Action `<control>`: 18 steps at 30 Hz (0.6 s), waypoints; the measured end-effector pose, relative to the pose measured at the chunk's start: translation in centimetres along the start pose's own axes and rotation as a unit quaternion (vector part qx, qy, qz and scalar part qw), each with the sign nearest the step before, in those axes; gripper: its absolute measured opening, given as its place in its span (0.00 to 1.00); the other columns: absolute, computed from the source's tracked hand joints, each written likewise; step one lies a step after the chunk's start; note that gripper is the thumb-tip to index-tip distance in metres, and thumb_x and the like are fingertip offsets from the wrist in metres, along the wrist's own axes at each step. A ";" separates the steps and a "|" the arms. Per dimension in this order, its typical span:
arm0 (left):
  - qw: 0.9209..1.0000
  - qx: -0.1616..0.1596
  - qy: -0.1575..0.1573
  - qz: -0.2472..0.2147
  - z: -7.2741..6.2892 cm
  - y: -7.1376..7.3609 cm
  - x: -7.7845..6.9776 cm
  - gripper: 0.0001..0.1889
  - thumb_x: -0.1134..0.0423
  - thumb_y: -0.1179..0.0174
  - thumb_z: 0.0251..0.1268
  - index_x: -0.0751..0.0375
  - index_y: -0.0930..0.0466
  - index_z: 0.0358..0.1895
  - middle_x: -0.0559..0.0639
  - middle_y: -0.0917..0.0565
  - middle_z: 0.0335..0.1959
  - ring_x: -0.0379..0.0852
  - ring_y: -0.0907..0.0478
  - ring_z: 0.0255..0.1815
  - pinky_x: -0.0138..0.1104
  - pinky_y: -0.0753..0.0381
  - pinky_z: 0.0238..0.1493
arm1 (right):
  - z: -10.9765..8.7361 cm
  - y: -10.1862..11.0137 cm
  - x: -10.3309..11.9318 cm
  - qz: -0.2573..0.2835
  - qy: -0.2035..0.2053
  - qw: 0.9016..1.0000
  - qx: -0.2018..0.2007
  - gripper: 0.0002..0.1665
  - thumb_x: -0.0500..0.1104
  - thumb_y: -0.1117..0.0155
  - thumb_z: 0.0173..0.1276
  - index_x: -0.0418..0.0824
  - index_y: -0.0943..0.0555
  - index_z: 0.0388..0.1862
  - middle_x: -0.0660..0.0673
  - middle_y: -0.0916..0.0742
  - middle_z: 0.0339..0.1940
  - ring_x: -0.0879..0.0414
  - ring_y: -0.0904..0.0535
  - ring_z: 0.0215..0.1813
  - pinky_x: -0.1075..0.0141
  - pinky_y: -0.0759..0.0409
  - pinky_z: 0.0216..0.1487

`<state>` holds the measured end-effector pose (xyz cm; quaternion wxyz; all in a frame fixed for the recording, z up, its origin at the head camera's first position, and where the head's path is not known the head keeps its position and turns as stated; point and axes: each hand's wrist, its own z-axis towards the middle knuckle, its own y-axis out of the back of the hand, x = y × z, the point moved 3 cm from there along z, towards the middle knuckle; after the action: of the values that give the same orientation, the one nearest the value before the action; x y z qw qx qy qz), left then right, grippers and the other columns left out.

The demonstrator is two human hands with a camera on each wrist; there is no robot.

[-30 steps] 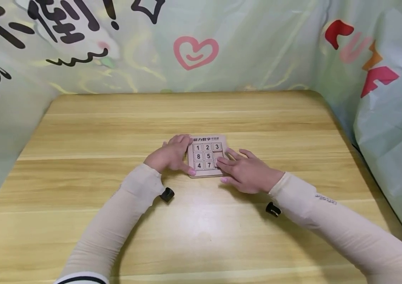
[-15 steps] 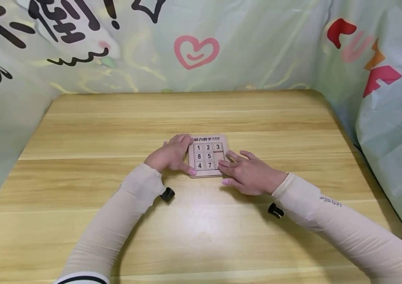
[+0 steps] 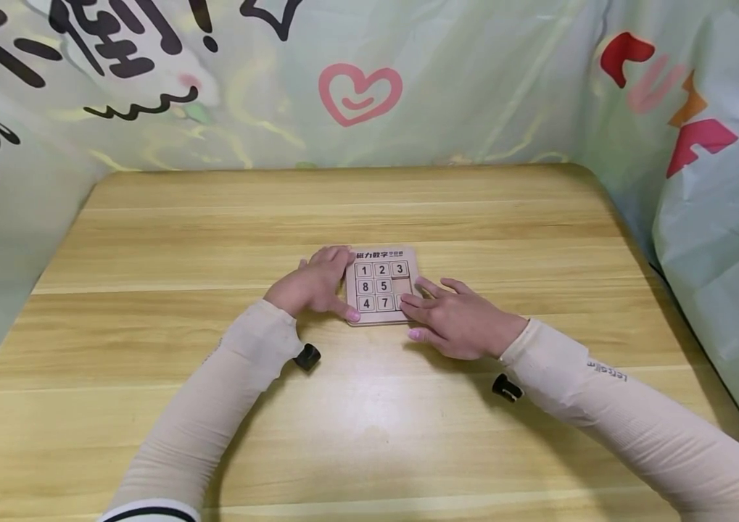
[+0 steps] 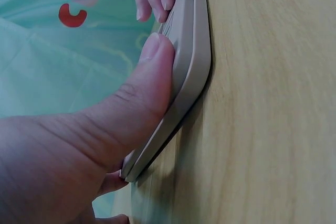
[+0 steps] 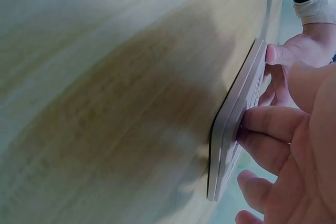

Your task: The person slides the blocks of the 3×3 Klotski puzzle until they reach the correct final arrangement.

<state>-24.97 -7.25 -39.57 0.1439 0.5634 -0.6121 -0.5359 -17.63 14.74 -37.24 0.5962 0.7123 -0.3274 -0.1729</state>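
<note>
A wooden number slide puzzle (image 3: 381, 317) lies flat on the table. Its top row reads 1, 2, 3; the middle row shows 8 and 5, then a bare slot (image 3: 402, 286) at the right. Along the bottom are 4, 7 and a corner tile mostly hidden by fingertips. My left hand (image 3: 314, 283) holds the puzzle's left side, its thumb (image 4: 152, 72) pressing the near left corner and its fingers by the far left. From the right, my right hand (image 3: 460, 319) reaches in with extended fingers (image 5: 270, 121) resting on the lower right tile.
The wooden table (image 3: 369, 428) extends around the puzzle on every side. Behind it and to the right hang printed cloth walls (image 3: 473, 87). Small black devices sit at the left wrist (image 3: 307, 357) and the right wrist (image 3: 508, 387).
My right hand has shifted slightly right and toward me, leaving the slot below the 3 more exposed. Over the last half second both hands stay still.
</note>
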 end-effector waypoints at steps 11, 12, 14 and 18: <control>1.000 -0.002 -0.006 -0.004 0.0 0.0 -0.1 0.61 0.40 0.25 0.40 0.61 0.52 0.76 0.58 0.54 0.78 0.57 0.62 0.78 0.62 0.61 0.71 | 0.1 0.1 -0.1 -0.007 0.002 1.000 0.004 0.32 0.57 0.54 0.77 0.39 0.30 0.70 0.43 0.27 0.70 0.39 0.44 0.75 0.38 0.47 0.71; 1.000 -0.001 -0.006 -0.004 0.0 0.0 -0.2 0.61 0.40 0.25 0.40 0.61 0.52 0.76 0.58 0.54 0.78 0.58 0.62 0.77 0.62 0.61 0.71 | 0.2 0.2 -0.1 -0.006 0.002 1.000 0.006 0.32 0.57 0.54 0.77 0.39 0.29 0.70 0.44 0.27 0.69 0.40 0.44 0.75 0.38 0.47 0.71; 1.000 0.000 -0.006 -0.005 0.0 0.1 -0.2 0.62 0.40 0.25 0.40 0.61 0.52 0.76 0.58 0.54 0.78 0.58 0.62 0.77 0.63 0.61 0.71 | 0.4 0.4 -0.2 -0.004 0.003 1.000 0.003 0.31 0.56 0.53 0.77 0.39 0.29 0.69 0.44 0.27 0.69 0.40 0.44 0.75 0.38 0.47 0.71; 1.000 0.001 -0.001 -0.001 0.0 0.1 -0.2 0.61 0.40 0.25 0.40 0.60 0.52 0.76 0.58 0.54 0.78 0.59 0.62 0.77 0.62 0.61 0.71 | 1.7 0.6 -0.5 0.000 0.004 1.000 -0.018 0.31 0.55 0.52 0.77 0.39 0.30 0.71 0.43 0.28 0.70 0.39 0.45 0.75 0.38 0.45 0.70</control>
<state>-24.94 -7.15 -39.42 0.1422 0.5638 -0.6123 -0.5357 -19.16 13.78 -37.13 0.6105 0.7018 -0.3220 -0.1764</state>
